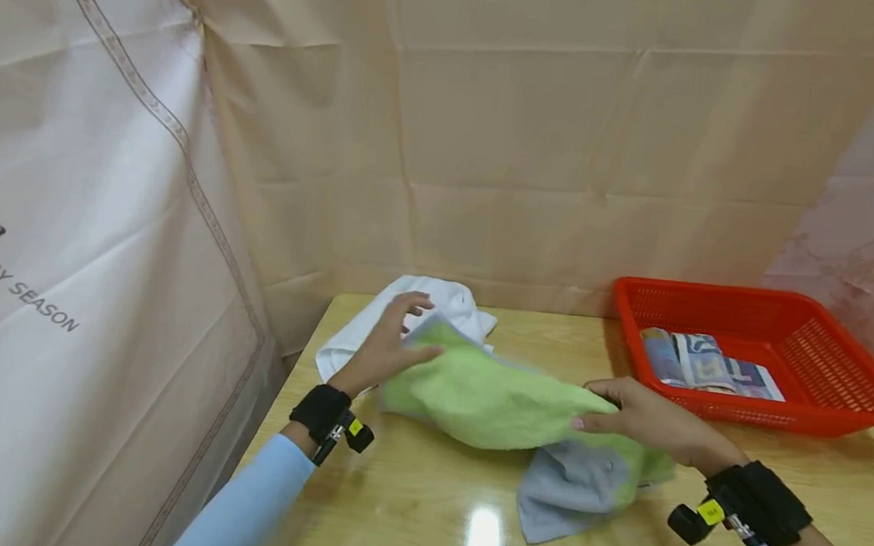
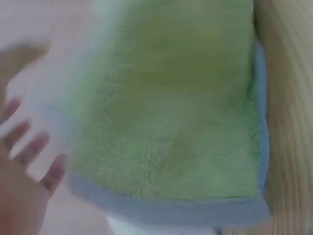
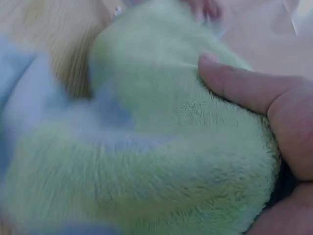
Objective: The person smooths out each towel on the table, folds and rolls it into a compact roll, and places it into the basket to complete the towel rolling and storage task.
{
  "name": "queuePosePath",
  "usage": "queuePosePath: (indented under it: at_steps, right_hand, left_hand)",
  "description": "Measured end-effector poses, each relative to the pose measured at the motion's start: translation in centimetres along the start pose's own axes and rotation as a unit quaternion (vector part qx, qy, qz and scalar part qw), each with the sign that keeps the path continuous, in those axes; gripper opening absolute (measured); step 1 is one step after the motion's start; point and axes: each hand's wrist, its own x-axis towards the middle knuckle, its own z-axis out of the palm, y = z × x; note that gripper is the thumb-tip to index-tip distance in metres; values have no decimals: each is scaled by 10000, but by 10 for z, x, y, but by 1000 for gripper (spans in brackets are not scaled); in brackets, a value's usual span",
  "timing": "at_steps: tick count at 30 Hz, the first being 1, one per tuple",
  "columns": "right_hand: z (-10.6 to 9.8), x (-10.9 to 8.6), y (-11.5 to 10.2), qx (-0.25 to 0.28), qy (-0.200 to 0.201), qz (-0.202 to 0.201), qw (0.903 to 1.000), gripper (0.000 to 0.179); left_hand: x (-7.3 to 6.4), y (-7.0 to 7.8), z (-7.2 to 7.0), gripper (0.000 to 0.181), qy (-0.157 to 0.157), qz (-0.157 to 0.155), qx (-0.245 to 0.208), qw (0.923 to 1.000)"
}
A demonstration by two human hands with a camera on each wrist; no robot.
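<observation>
A light green towel [image 1: 497, 402] with a grey border and grey underside is stretched loosely above the wooden table. My right hand [image 1: 646, 419] pinches it at its right part, thumb on top, as the right wrist view shows of the plush towel [image 3: 195, 132]. From there a grey-and-green end [image 1: 574, 490] hangs down onto the table. By the towel's far left corner is my left hand [image 1: 387, 345], fingers spread; in the left wrist view those fingers [image 2: 34, 149] stand beside the towel's edge, gripping nothing. A crumpled white cloth [image 1: 451, 295] lies behind the left hand.
At the right back of the table [image 1: 408, 505] stands a red plastic basket [image 1: 774, 419] with perforated walls. Rolled blue-and-white patterned cloths [image 1: 702, 360] lie in its left part. Beige sheeting [image 1: 512, 144] hangs behind the table, and a pale printed sheet [image 1: 91, 285] hangs at the left.
</observation>
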Motion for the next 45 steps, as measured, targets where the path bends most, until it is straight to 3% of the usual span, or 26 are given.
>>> queuePosePath:
  at_steps: [2, 3, 5, 7, 9, 11, 12, 13, 16, 19, 22, 26, 30, 32, 33, 35, 36, 37, 39, 41, 43, 45]
  right_hand:
    - [4, 6, -9, -164, -120, -233, 9995, 22]
    - [6, 10, -14, -204, -226, -378, 9988, 20]
    - [12, 15, -25, -225, -486, -638, 9965, 18]
    - [16, 16, -34, -224, -656, -812, 9943, 18]
    - [18, 14, -42, -142, -685, -832, 9941, 19]
    - [16, 8, -47, -193, -583, -723, 9955, 17]
    - [13, 4, -48, -243, -531, -669, 9960, 16]
    - [9, -1, -48, -334, -492, -585, 9965, 15]
    - [-9, -22, -38, -533, -578, -333, 9964, 16]
    - [-27, -51, -18, -415, -798, -126, 9959, 14]
    - [-40, -79, 2, 43, -1004, 33, 9949, 9]
    - [-51, -106, 13, 927, -1387, 152, 9859, 9]
    - [-64, -113, 14, 1843, -1840, -54, 9655, 12]
    - [-71, -110, 14, 1936, -1713, 28, 9660, 15]
    - [-72, -107, 14, 1749, -1404, 136, 9744, 15]
    - [-73, -97, 18, 972, -460, 319, 9937, 16]
    - [-71, -92, 21, 450, 133, 446, 9979, 18]
    - [-68, -86, 25, -177, 706, 522, 9960, 20]
    - [-60, -74, 38, -1363, 1797, 531, 9728, 24]
    - [-53, -65, 53, -2336, 2572, 294, 9372, 25]
    - [-46, -58, 66, -2860, 2933, 107, 9122, 21]
    - [-39, -54, 74, -3215, 3148, -99, 8930, 22]
  left_hand:
    - [5, 2, 17, 91, -987, 487, 445, 9929]
    - [7, 5, 27, 99, -1480, 689, 645, 9845]
    - [9, 9, 47, 101, -2430, 971, 978, 9602]
    - [7, 13, 61, 91, -3246, 1028, 1020, 9347]
    - [4, 16, 69, 72, -3833, 924, 837, 9152]
    - [1, 17, 69, 45, -4215, 818, 552, 9014]
    - [1, 17, 67, 35, -4288, 776, 360, 8994]
    - [0, 16, 63, 29, -4283, 783, 207, 9000]
    - [-3, 13, 40, 37, -4059, 770, -199, 9105]
    - [-12, 9, 3, 32, -3663, 547, -513, 9275]
    - [-25, 8, -38, 34, -3479, 357, -524, 9354]
    - [-43, 18, -82, 32, -3546, 520, -610, 9316]
    - [-54, 31, -108, 21, -3675, 637, -1334, 9182]
    - [-54, 34, -110, 18, -3495, 487, -1476, 9239]
    - [-52, 32, -108, 15, -3326, 399, -1410, 9316]
    - [-46, 23, -99, 11, -2812, 287, -955, 9545]
    - [-44, 17, -92, 10, -2488, 183, -638, 9663]
    - [-42, 10, -85, 9, -2159, 144, -285, 9759]
    - [-40, -6, -68, 8, -1467, 110, 359, 9885]
    - [-40, -19, -52, 9, -870, 94, 848, 9925]
    - [-40, -29, -38, 13, -478, 169, 1299, 9902]
    - [-42, -35, -29, 14, -339, 233, 1593, 9864]
